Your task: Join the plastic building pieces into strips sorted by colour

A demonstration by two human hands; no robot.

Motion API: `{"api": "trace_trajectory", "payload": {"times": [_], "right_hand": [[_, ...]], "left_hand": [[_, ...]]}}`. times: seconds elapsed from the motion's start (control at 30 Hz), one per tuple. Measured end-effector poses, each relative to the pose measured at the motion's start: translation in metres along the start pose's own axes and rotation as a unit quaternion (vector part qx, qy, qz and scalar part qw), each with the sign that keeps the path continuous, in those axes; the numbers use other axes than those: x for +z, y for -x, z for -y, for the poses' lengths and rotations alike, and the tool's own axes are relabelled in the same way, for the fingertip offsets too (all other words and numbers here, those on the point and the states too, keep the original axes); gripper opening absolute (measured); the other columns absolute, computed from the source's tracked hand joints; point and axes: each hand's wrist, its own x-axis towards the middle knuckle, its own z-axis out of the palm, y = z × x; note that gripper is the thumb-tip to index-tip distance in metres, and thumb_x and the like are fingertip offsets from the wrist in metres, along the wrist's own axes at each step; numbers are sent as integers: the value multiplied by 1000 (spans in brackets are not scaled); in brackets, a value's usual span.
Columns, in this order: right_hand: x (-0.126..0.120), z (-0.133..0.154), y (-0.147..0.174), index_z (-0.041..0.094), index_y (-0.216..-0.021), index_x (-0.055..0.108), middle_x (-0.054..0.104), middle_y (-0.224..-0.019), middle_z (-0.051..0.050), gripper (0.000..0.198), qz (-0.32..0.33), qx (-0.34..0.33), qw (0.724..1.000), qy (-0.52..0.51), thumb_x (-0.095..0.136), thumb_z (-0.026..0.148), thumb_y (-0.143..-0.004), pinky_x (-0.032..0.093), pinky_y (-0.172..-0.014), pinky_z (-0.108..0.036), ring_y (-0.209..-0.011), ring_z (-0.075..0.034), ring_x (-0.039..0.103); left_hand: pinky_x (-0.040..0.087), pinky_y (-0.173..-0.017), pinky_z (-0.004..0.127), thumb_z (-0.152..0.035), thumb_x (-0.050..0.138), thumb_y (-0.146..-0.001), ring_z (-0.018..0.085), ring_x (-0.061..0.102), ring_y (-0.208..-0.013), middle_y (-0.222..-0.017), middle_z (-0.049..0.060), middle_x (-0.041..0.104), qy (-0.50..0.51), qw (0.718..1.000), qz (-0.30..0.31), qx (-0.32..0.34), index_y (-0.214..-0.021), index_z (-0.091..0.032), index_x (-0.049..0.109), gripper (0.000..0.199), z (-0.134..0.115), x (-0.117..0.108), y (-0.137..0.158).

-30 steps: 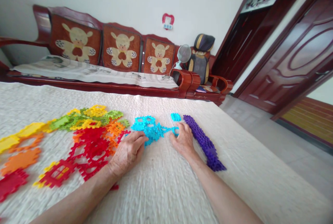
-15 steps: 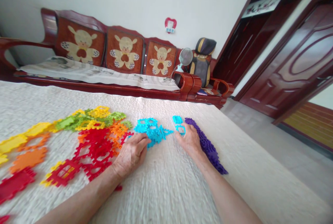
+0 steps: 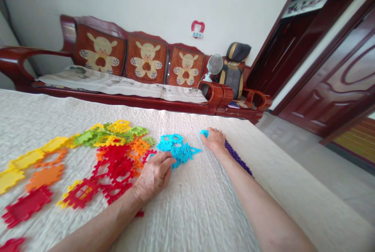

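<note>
My right hand [image 3: 215,140] is at the far right of the tabletop, fingers bent over a light-blue interlocking tile [image 3: 204,133] that shows beside the thumb. Its palm and wrist partly cover a row of purple interlocking tiles [image 3: 238,159]. My left hand [image 3: 156,170] rests with fingers curled together at the near left edge of a pile of light-blue tiles [image 3: 180,152]. Whatever lies under those fingertips is hidden. Just left of it is a heap of red tiles [image 3: 117,166], some of them open frames, with orange tiles [image 3: 139,146] among them.
Yellow tiles [image 3: 27,160] run in a line toward green tiles [image 3: 88,136] at the left. A red tile [image 3: 27,205] and an orange tile [image 3: 45,177] lie nearer. A pale textured cloth [image 3: 187,213] covers the table; a wooden sofa [image 3: 131,99] stands behind.
My right hand has moved forward over the light-blue tiles, hiding the open frame and more of the purple row. The left hand stays by the blue pile. The view has shifted slightly.
</note>
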Motion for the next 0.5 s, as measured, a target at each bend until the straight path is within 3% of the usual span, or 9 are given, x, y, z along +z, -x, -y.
{"api": "trace_trajectory", "payload": {"times": [0.1, 0.27, 0.4, 0.5], "right_hand": [[3, -4, -2, 13, -112, 65, 66, -114, -18, 40, -22, -5, 999, -29, 51, 41, -87, 41, -92, -47, -110, -34, 58], [9, -15, 15, 13, -118, 62, 62, -124, -17, 40, -134, -75, 976, -154, 52, 35, -86, 43, -97, -45, -115, -30, 56], [19, -17, 52, 15, -111, 64, 68, -111, -14, 34, -129, -157, 943, -263, 49, 30, -85, 48, -94, -41, -104, -26, 63], [27, -10, 77, 18, -110, 63, 68, -110, -10, 31, -120, -180, 920, -328, 52, 27, -83, 50, -93, -39, -103, -24, 64]], "left_hand": [[53, -74, 28, -7, 45, -91, 17, 62, -87, -100, 7, 66, 0, 1000, -3, 1, -102, -18, 64, 24, 1, 1, 1], [53, -76, 28, -7, 45, -90, 17, 62, -89, -102, 7, 66, -2, 1000, 2, -5, -102, -18, 64, 25, 1, 1, 2], [53, -75, 28, -7, 46, -89, 16, 63, -89, -100, 7, 67, -5, 1000, 3, -1, -101, -18, 64, 25, 0, -1, 0], [54, -76, 28, -6, 46, -89, 17, 63, -89, -99, 7, 67, -9, 1000, 4, -2, -101, -17, 64, 24, 0, 0, 0]]}}
